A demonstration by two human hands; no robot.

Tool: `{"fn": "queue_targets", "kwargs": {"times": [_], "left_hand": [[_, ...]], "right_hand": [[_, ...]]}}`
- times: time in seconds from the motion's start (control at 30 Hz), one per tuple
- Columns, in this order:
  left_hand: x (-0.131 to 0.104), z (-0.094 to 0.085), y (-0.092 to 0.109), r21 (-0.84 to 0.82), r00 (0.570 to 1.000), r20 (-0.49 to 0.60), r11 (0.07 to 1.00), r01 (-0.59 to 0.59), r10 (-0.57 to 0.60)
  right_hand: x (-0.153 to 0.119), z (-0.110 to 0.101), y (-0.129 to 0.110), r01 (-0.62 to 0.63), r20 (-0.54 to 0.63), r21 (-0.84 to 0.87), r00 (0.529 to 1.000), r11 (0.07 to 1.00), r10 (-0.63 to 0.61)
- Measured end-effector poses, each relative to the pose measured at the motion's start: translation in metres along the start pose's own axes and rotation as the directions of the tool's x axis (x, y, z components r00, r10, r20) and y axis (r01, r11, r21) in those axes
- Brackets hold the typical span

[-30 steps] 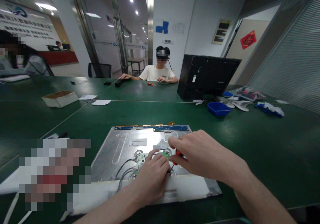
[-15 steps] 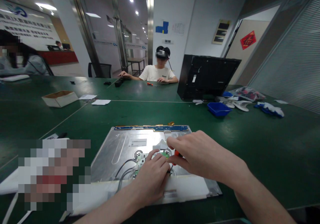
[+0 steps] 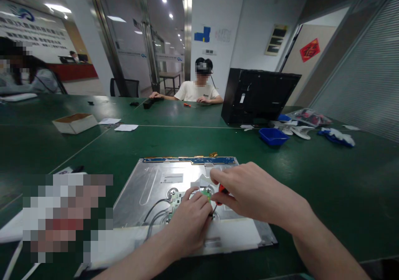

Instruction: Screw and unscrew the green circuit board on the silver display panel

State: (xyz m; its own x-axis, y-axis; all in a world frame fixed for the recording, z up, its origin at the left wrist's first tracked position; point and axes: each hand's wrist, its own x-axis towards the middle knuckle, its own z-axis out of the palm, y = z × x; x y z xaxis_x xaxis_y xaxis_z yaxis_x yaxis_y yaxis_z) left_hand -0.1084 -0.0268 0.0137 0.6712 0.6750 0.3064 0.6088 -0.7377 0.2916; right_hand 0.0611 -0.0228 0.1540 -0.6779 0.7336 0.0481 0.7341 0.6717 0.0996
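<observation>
A silver flat display panel lies back side up on the green table before me. Near its middle sits a green circuit board with grey and black cables leading off its left side. My left hand rests on this board, fingers laid over it and slightly apart; its thumb is hidden. A red-handled screwdriver is gripped in my right hand, its thin shaft slanting down to the board's right side beside my left fingers. The screwdriver's tip is hidden. A blue circuit strip runs along the panel's far edge.
A black monitor casing stands at the back right, with a blue tray and gloves nearby. To the left is an open cardboard box. A person sits across the table; another sits far left. A blurred patch covers the near left.
My right hand has shifted very slightly, and more of the screwdriver's red handle shows. My left hand and the panel stay where they were.
</observation>
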Motion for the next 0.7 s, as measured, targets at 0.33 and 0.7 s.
{"fn": "queue_targets", "kwargs": {"times": [0.33,0.7], "left_hand": [[0.0008,-0.0007,0.0003,0.011,1.000,0.009,1.000,0.002,-0.002],[0.0008,-0.0007,0.0003,0.013,1.000,-0.006,1.000,-0.027,0.027]], "right_hand": [[-0.0024,-0.0027,0.0049,0.112,0.035,0.095,0.993,0.989,-0.115],[-0.0044,-0.0075,-0.0021,0.118,0.054,0.096,0.991,0.988,-0.123]]}}
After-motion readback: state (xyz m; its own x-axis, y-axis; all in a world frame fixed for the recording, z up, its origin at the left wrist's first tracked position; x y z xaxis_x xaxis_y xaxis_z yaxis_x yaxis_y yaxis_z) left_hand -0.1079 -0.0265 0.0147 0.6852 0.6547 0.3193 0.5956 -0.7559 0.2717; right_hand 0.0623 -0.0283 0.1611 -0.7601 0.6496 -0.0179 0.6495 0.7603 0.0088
